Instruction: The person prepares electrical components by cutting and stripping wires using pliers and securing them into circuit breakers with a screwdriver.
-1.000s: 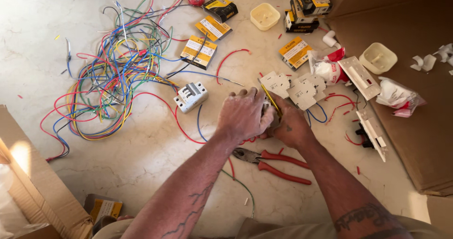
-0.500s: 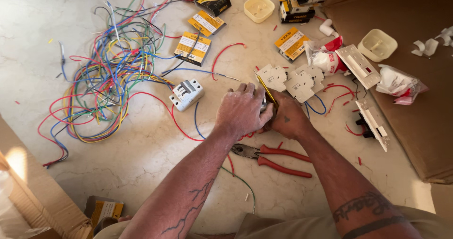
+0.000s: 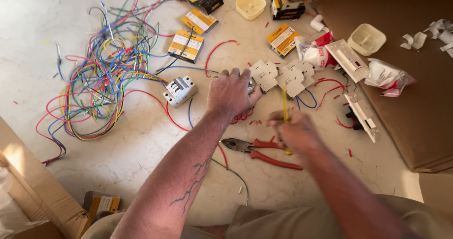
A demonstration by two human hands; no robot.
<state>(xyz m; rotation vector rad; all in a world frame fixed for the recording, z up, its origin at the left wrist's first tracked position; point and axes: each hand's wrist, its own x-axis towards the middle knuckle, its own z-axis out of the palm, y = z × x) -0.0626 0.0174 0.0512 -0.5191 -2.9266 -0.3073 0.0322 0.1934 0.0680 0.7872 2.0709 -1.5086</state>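
Nearest, red pliers (image 3: 269, 153) lie on the floor (image 3: 141, 144). Just above them, the blurred right hand (image 3: 295, 133) is closed around a yellow screwdriver (image 3: 285, 104), tip toward 12 o'clock. At its 10 o'clock, the left hand (image 3: 231, 92) presses a white switch (image 3: 252, 87), fingers curled over it. Farther, at 9 o'clock, a breaker (image 3: 180, 90) and a wire tangle (image 3: 101, 78).

Bare forearms, branching tattoo on the left forearm (image 3: 188, 185), khaki trousers (image 3: 283, 222)

Marble floor (image 3: 118, 159), wires (image 3: 101, 78), pliers (image 3: 264, 152)
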